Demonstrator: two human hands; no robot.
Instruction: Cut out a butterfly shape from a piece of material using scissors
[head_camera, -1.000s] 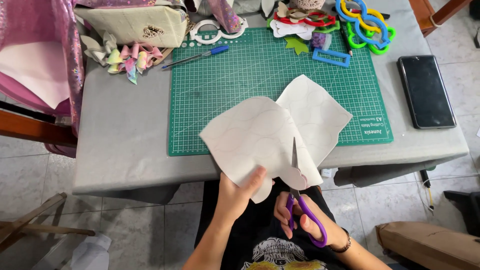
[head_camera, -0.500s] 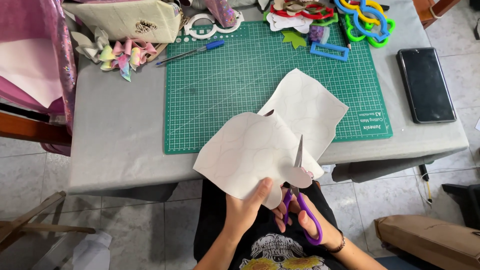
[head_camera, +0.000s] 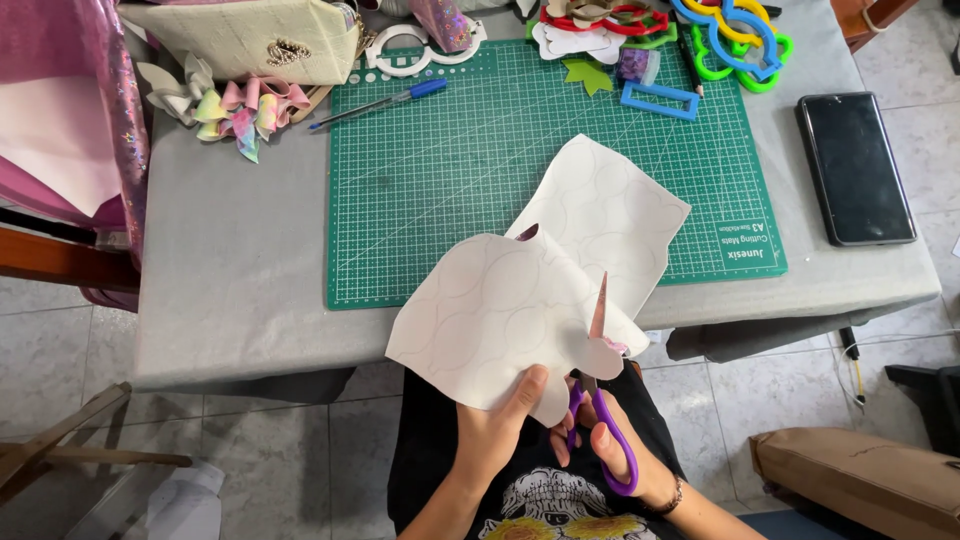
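Across the near edge of the grey table a white sheet marked with traced circles hangs toward the lap, its long axis running near-left to far-right. Left hand pinches its near edge, thumb on top. Just right, the right hand grips purple-handled scissors, fingers through the loops, blades pointing far into the sheet.

I see a matt white paper sheet, faintly marked with circles. The scissors have smooth purple plastic handles and bare metal blades. The cutting mat is matt green, rubbery-looking, with a printed grid. The table cover is grey cloth. The phone face is glossy black.
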